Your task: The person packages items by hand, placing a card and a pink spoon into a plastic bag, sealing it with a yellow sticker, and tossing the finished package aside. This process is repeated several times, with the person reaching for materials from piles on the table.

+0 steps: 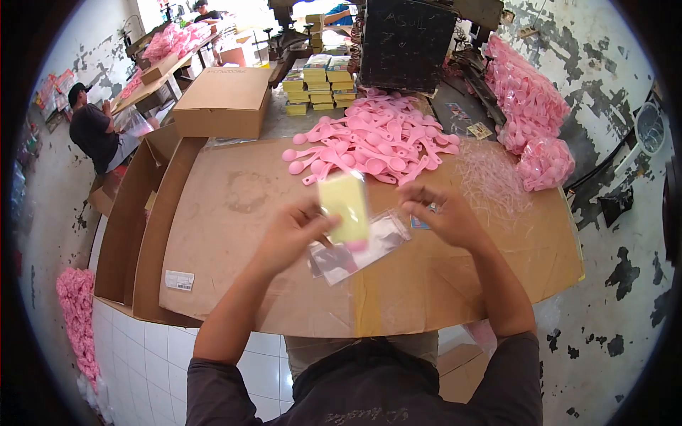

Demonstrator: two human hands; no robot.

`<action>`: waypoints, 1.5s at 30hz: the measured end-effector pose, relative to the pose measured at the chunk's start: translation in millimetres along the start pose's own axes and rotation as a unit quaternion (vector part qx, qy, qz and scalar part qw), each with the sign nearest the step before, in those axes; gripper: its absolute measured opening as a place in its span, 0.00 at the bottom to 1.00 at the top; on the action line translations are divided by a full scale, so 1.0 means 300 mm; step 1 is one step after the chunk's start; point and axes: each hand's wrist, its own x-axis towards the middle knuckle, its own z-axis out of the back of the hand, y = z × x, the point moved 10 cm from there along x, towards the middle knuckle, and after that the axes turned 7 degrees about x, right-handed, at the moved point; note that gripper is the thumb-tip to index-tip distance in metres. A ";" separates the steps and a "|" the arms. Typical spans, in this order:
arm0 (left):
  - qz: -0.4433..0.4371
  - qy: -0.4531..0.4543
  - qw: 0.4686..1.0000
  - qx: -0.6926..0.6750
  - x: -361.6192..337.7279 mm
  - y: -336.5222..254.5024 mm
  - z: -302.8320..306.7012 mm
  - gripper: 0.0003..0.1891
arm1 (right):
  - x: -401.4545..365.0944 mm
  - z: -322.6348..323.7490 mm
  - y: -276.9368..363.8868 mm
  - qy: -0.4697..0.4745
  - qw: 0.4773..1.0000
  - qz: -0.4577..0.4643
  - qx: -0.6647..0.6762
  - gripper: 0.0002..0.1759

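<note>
Fingers of left hand [295,231] pinch yellow card [344,206] half into clear bag [369,250], right hand [447,216] grips its edge; heaps of pink spoons [376,138] look unbagged at bench's [234,206] far edge.

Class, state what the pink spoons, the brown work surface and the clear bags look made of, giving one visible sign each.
Pink spoons: probably moulded plastic, smooth, with uniform colour and a slight sheen. Work surface: corrugated cardboard by the look of it, matte brown, with fold creases and a stuck-on label. Clear bags: thin plastic film, see-through, with glossy glare.
</note>
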 end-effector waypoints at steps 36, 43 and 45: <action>-0.108 -0.107 0.971 0.182 0.070 0.059 -0.047 0.09 | -0.088 -0.103 -0.168 0.075 0.996 -0.018 -0.054 0.14; 0.036 0.010 0.994 -0.098 0.069 0.093 -0.080 0.09 | -0.094 -0.057 -0.166 -0.018 0.999 -0.029 -0.016 0.15; 0.067 0.034 0.993 -0.093 0.060 0.106 -0.110 0.10 | -0.086 -0.033 -0.133 -0.070 0.997 -0.027 0.025 0.15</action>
